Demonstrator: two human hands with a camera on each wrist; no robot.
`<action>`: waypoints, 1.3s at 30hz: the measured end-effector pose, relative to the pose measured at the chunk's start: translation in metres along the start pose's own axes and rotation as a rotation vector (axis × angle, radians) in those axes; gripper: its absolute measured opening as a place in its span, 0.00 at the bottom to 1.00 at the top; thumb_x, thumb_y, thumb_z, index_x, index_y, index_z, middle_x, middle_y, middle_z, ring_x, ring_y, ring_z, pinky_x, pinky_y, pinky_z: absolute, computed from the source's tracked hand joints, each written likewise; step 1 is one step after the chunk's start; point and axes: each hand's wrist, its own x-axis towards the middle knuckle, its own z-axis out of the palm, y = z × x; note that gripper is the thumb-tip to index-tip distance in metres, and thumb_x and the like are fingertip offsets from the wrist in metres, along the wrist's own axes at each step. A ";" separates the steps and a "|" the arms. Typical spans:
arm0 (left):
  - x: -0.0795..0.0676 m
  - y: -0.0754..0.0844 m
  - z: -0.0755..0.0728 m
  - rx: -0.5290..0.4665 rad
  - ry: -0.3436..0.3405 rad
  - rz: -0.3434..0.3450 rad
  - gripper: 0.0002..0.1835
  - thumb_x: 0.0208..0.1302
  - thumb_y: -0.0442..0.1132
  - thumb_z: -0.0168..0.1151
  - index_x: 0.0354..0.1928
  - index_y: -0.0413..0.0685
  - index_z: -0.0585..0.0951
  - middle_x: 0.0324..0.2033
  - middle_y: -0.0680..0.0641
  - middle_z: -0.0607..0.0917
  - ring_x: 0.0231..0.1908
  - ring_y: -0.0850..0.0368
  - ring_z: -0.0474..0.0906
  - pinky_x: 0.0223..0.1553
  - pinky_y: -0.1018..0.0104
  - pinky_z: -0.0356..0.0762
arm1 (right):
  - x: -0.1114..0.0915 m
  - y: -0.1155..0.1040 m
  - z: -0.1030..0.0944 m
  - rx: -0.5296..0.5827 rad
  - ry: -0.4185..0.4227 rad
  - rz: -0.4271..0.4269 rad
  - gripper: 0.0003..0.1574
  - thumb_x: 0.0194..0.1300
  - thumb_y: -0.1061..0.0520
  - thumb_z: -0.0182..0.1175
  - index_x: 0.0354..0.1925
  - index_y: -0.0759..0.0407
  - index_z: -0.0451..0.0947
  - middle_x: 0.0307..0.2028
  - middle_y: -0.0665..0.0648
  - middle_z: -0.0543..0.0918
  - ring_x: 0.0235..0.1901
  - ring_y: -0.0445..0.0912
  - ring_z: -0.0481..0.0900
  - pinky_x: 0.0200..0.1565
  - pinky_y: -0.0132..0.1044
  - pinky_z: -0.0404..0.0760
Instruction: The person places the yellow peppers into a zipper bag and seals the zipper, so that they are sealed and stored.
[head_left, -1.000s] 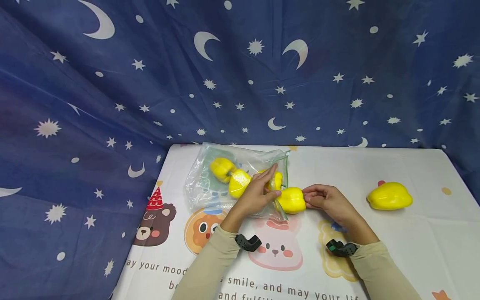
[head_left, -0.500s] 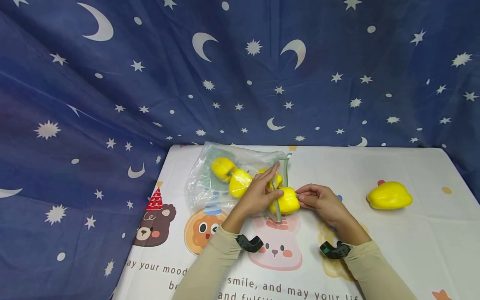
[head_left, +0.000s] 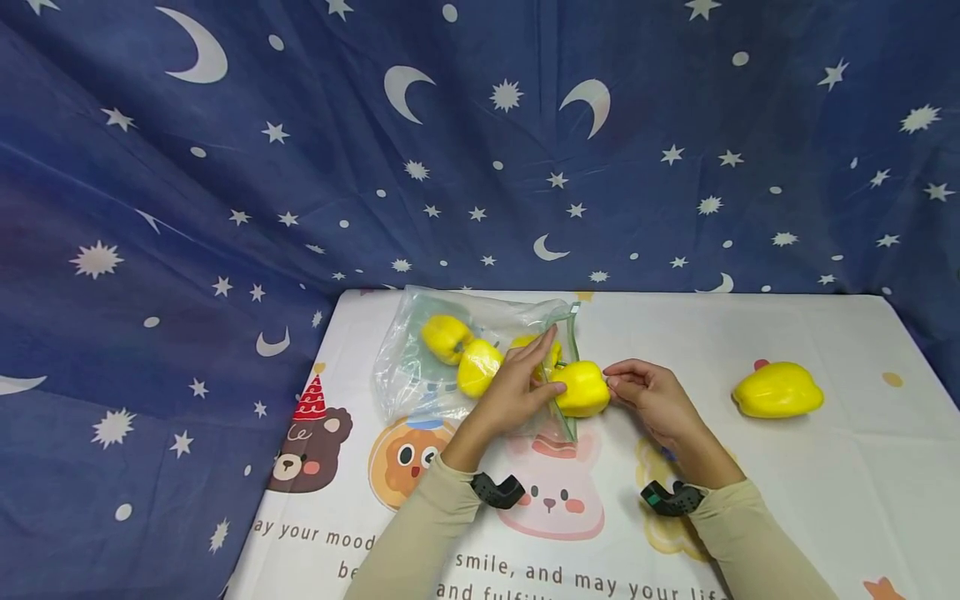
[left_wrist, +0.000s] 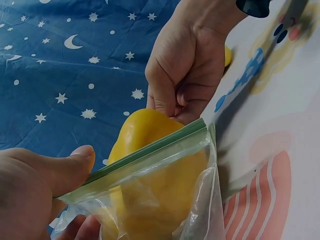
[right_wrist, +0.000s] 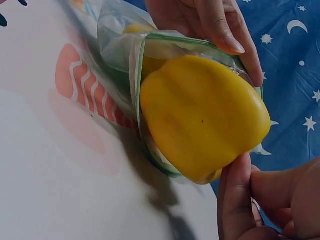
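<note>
Just off the right grip [head_left: 660,404], a yellow pepper [head_left: 583,390] sat partway into the mouth of a clear bag [head_left: 393,379].
That grip pinched the pepper's outer end, while the left grip [head_left: 510,396] held the bag's green rim. Around the left grip, three other peppers [head_left: 478,368] lay inside; well right of the right grip, a loose pepper [head_left: 778,390] rested on the desk [head_left: 825,500].
</note>
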 end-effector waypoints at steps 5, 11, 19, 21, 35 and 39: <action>-0.001 0.001 0.001 0.020 0.000 -0.001 0.46 0.69 0.46 0.68 0.82 0.58 0.52 0.80 0.53 0.57 0.70 0.48 0.63 0.70 0.54 0.66 | 0.000 0.002 0.003 0.001 0.059 0.003 0.19 0.72 0.67 0.57 0.58 0.78 0.72 0.36 0.49 0.81 0.37 0.37 0.81 0.45 0.27 0.85; 0.000 0.001 0.004 0.013 0.011 0.006 0.47 0.68 0.46 0.68 0.82 0.62 0.52 0.80 0.54 0.57 0.70 0.49 0.64 0.70 0.53 0.65 | -0.001 0.008 0.016 -0.008 0.078 0.029 0.19 0.72 0.65 0.59 0.57 0.75 0.75 0.37 0.50 0.81 0.37 0.39 0.81 0.46 0.28 0.85; 0.000 0.000 0.004 0.003 0.015 0.014 0.46 0.68 0.44 0.69 0.82 0.60 0.53 0.79 0.55 0.58 0.68 0.50 0.66 0.71 0.54 0.63 | 0.001 0.015 0.016 0.074 -0.040 0.016 0.22 0.73 0.68 0.56 0.61 0.79 0.71 0.42 0.55 0.81 0.42 0.40 0.85 0.51 0.33 0.85; 0.000 -0.001 0.004 0.010 0.010 0.012 0.47 0.68 0.44 0.69 0.82 0.61 0.53 0.79 0.55 0.58 0.70 0.50 0.65 0.72 0.54 0.61 | 0.002 0.017 0.012 0.074 -0.067 0.023 0.23 0.73 0.68 0.56 0.62 0.79 0.70 0.43 0.57 0.81 0.42 0.40 0.86 0.51 0.34 0.85; 0.001 -0.005 0.008 0.058 0.021 0.012 0.46 0.68 0.47 0.68 0.81 0.60 0.54 0.79 0.55 0.59 0.63 0.52 0.68 0.66 0.57 0.68 | 0.003 0.018 0.010 -0.041 -0.076 0.020 0.20 0.72 0.61 0.63 0.53 0.77 0.77 0.33 0.55 0.87 0.32 0.41 0.86 0.37 0.31 0.86; 0.002 -0.003 0.008 0.043 0.024 0.009 0.46 0.68 0.47 0.68 0.82 0.61 0.54 0.79 0.56 0.59 0.65 0.52 0.68 0.69 0.56 0.64 | 0.004 0.018 0.014 -0.023 -0.080 0.012 0.19 0.71 0.60 0.63 0.51 0.76 0.77 0.31 0.54 0.87 0.32 0.41 0.85 0.36 0.31 0.86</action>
